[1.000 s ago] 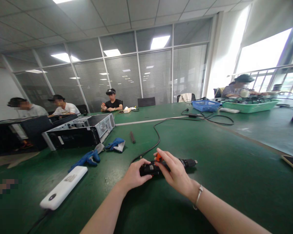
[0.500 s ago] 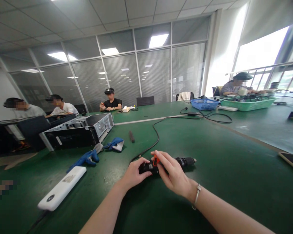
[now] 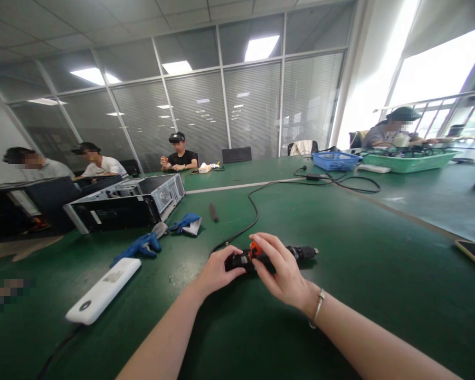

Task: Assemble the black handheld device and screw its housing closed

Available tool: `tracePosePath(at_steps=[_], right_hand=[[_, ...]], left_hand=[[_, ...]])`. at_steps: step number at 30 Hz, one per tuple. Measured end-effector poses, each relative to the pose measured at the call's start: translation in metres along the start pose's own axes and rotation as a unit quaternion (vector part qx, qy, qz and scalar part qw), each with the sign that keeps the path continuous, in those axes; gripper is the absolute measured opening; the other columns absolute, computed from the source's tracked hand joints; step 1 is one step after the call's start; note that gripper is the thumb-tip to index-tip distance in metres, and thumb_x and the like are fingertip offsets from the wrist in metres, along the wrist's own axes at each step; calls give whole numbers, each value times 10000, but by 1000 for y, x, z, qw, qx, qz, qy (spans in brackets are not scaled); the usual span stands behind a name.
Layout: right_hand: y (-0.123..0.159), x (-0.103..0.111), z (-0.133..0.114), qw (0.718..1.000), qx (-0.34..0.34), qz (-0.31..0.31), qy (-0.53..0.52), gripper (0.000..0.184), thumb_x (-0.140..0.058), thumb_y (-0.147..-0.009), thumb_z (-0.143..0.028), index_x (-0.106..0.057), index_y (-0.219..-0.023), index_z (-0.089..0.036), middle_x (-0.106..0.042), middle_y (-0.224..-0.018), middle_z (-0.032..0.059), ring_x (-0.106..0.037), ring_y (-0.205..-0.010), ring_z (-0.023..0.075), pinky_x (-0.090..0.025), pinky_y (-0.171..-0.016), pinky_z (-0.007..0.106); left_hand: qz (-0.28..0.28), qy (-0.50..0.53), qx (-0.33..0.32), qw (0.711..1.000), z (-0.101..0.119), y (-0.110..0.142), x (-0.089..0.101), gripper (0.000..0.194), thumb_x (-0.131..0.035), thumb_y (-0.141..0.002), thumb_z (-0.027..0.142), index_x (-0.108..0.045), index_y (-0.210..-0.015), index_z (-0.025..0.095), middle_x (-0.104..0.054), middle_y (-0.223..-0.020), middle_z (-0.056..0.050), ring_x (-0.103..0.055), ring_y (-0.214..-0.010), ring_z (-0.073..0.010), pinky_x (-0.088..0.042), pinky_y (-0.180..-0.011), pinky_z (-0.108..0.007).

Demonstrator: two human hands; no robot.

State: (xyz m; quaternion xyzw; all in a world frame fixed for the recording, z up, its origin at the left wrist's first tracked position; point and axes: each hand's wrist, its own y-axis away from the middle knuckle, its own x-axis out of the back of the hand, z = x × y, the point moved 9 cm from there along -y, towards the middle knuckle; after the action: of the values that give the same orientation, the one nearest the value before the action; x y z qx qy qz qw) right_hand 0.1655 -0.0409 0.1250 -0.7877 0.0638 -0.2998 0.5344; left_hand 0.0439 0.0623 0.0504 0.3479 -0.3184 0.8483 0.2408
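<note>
A black corded electric screwdriver (image 3: 304, 253) lies lengthwise on the green table, its silver tip pointing right. Around its left end, my left hand (image 3: 218, 272) is closed, with the thumb on the near side and fingers on the far side. My right hand (image 3: 282, 270) pinches a small orange part (image 3: 255, 248) at the middle of the tool. Whether that part is fixed to the tool or loose, I cannot tell, as my fingers cover much of it. A black cord (image 3: 257, 211) runs from behind my left hand toward the back of the table.
To the left lie a white power strip (image 3: 105, 290), blue gloves (image 3: 140, 247) and an open computer case (image 3: 119, 211). A dark brown bar (image 3: 214, 212) is beyond my hands. Blue (image 3: 336, 161) and green baskets (image 3: 411, 162) stand at the back right. Several people sit around.
The view has tilted slightly downward. My right fingers have shifted a little on the orange part, more of which now shows. My left hand keeps its hold on the screwdriver.
</note>
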Motion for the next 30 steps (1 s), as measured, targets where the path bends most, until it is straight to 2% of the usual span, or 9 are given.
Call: tracePosePath(at_steps=[3, 5, 11, 15, 17, 22, 24, 27, 30], right_hand=[[2, 3, 7, 999, -14, 30, 15, 624, -577, -883, -142, -345, -1435, -317, -501, -1161, 103, -569, -1001, 216, -546, -830, 382], [3, 3, 8, 999, -9, 41, 15, 611, -552, -892, -108, -363, -1423, -342, -526, -1109, 83, -580, -954, 195, -552, -793, 351], [2, -5, 6, 1000, -9, -4, -13, 675, -469, -905, -70, -207, -1493, -272, -532, -1239, 130, -558, -1096, 226, -519, -905, 421], [4, -1, 6, 999, 1, 30, 20, 653, -583, -876, -122, -317, -1442, -311, -540, -1140, 104, -580, -1008, 219, -552, -826, 393], [5, 1, 8, 999, 0, 44, 24, 628, -569, -883, -102, -344, -1428, -317, -560, -1082, 86, -596, -947, 198, -562, -784, 360], [5, -5, 10, 1000, -18, 8, -17, 688, -477, -902, -56, -195, -1493, -265, -557, -1221, 123, -596, -1052, 210, -529, -895, 406], [5, -5, 10, 1000, -17, 11, -10, 685, -520, -891, -80, -231, -1481, -273, -542, -1221, 125, -589, -1056, 222, -528, -889, 414], [6, 1, 10, 999, -11, 43, 29, 650, -612, -859, -114, -355, -1425, -300, -562, -1096, 93, -599, -963, 213, -552, -798, 368], [7, 3, 9, 999, -6, 47, 24, 666, -582, -869, -84, -326, -1446, -295, -592, -1080, 86, -615, -936, 199, -551, -788, 347]], left_hand=[[-4, -7, 4, 1000, 0, 0, 0, 352, -735, -779, 312, -604, -1092, 216, -673, -1005, -19, -632, -875, -201, -470, -793, -284], [-9, -8, 6, 1000, 0, 0, -1, 358, -736, -775, 303, -605, -1097, 216, -673, -1007, -20, -632, -879, -203, -471, -798, -284], [-18, 9, 8, 1000, 1, 0, -1, 352, -729, -778, 296, -611, -1098, 210, -668, -1003, -25, -629, -891, -205, -477, -804, -284], [-17, 20, 7, 1000, 2, 1, 0, 357, -732, -773, 285, -614, -1100, 208, -666, -1021, -31, -627, -916, -211, -476, -821, -289], [-18, 25, 11, 999, 1, 1, -1, 364, -738, -766, 277, -614, -1102, 209, -666, -1022, -28, -627, -916, -211, -476, -823, -291], [-22, 53, 31, 998, -7, 1, -3, 353, -749, -754, 262, -631, -1082, 207, -667, -1000, -18, -624, -911, -207, -475, -807, -281], [-21, 70, 41, 996, -10, 0, -4, 352, -753, -746, 249, -640, -1076, 203, -668, -984, -17, -624, -899, -204, -476, -794, -275], [-25, 98, 52, 994, -13, 0, -5, 347, -764, -728, 236, -651, -1052, 187, -670, -952, -19, -630, -860, -197, -481, -780, -274], [-36, 140, 59, 988, -14, 0, -4, 348, -782, -702, 240, -649, -1016, 169, -675, -915, -20, -641, -825, -191, -487, -772, -277]])
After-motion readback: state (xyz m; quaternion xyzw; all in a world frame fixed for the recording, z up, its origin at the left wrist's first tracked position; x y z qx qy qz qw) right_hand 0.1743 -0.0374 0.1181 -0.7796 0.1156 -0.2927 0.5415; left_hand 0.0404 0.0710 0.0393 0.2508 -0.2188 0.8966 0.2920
